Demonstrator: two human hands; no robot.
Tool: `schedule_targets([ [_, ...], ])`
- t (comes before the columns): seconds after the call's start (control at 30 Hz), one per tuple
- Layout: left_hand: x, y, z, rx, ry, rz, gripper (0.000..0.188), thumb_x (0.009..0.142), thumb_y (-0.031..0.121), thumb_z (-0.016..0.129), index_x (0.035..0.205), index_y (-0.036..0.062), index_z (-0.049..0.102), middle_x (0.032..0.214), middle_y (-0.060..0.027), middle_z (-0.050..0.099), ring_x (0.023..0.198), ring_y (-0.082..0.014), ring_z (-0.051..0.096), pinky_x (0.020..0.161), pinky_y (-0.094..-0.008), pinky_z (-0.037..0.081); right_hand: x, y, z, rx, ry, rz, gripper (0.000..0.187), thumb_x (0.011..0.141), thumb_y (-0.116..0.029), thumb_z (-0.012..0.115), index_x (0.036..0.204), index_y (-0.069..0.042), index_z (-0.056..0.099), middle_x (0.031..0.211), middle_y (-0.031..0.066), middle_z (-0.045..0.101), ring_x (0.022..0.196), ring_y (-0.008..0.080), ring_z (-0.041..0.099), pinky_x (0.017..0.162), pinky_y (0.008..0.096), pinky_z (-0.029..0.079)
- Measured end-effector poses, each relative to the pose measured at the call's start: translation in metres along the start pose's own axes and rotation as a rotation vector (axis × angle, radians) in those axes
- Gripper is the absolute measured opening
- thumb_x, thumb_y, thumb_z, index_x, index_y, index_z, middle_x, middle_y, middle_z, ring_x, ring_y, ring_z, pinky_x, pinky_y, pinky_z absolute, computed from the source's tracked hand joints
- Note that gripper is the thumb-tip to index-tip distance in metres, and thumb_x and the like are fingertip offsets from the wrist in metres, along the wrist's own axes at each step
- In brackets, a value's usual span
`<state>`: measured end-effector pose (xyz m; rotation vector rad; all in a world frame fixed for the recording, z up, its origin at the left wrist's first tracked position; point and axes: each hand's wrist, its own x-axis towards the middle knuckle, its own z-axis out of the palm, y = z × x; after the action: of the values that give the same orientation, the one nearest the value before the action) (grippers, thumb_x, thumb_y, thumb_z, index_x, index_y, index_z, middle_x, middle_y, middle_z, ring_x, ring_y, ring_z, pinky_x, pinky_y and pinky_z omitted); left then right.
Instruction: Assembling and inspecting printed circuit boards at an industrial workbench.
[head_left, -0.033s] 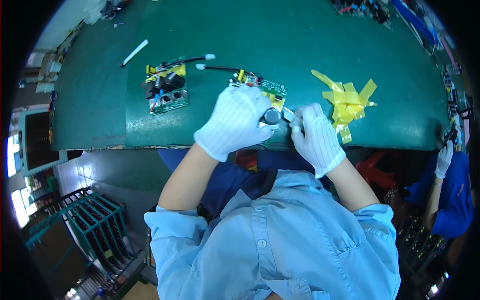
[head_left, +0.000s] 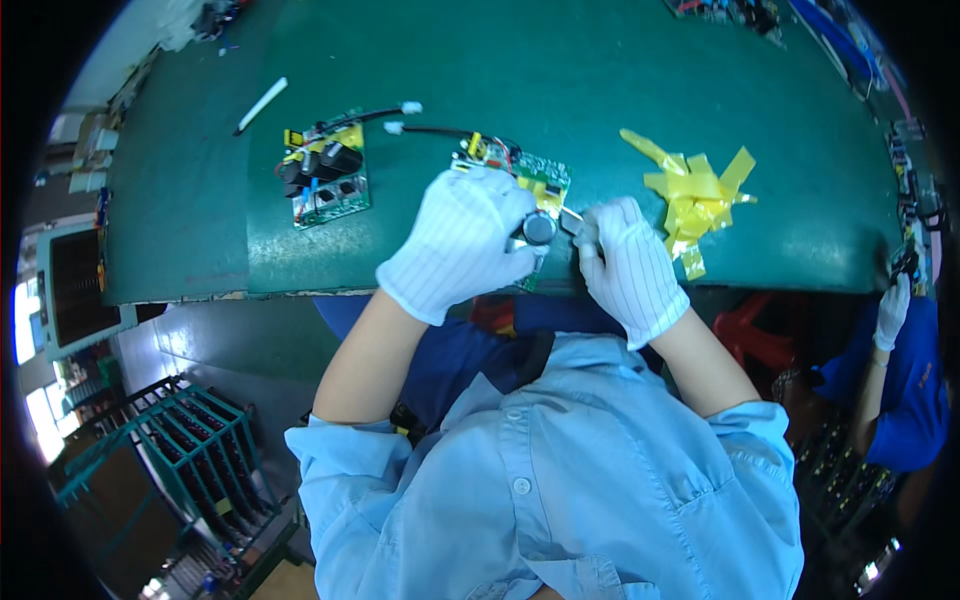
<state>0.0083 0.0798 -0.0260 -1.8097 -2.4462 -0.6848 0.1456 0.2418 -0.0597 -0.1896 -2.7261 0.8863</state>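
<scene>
The person wears white fabric gloves with faint pinstripes and ribbed cuffs on the left hand (head_left: 458, 243) and right hand (head_left: 632, 268), bare forearms, and a light blue short-sleeved buttoned shirt with a chest pocket, over what seems a dark blue garment.

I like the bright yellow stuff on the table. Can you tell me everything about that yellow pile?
The yellow pile is a loose bunch of crumpled strips that look like thin, shiny tape or film. Several ends stick out at angles, one pointing up-left and one hanging down toward the table's near edge. It lies on the green table mat, just right of the person's gloved right hand. No hand touches it; only the mat does.
</scene>
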Motion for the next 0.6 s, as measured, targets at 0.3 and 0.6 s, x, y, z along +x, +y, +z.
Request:
schedule_targets([
  [0.3,0.019,-0.003,-0.005,-0.069,-0.185,-0.012,0.038,0.072,0.035,0.072,0.094,0.0045,0.065,0.088,-0.0120,0.065,0.080,-0.0300,0.064,0.073,-0.0384,0.050,-0.005,-0.010,-0.003,-0.156,-0.137,0.010,0.017,0.078,-0.009,0.063,0.093,-0.006,0.057,0.083,0.0110,0.053,0.077,0.0285,0.057,0.060,0.0397,0.046],
  [0.6,0.016,-0.004,-0.005,-0.029,-0.234,-0.017,0.042,0.070,0.037,0.074,0.093,0.0033,0.065,0.094,-0.0142,0.065,0.084,-0.0326,0.064,0.076,-0.0398,0.050,-0.011,-0.013,-0.004,-0.089,-0.069,0.037,0.019,0.079,-0.012,0.062,0.096,-0.005,0.059,0.082,0.0101,0.053,0.077,0.0272,0.058,0.059,0.0388,0.046],
])
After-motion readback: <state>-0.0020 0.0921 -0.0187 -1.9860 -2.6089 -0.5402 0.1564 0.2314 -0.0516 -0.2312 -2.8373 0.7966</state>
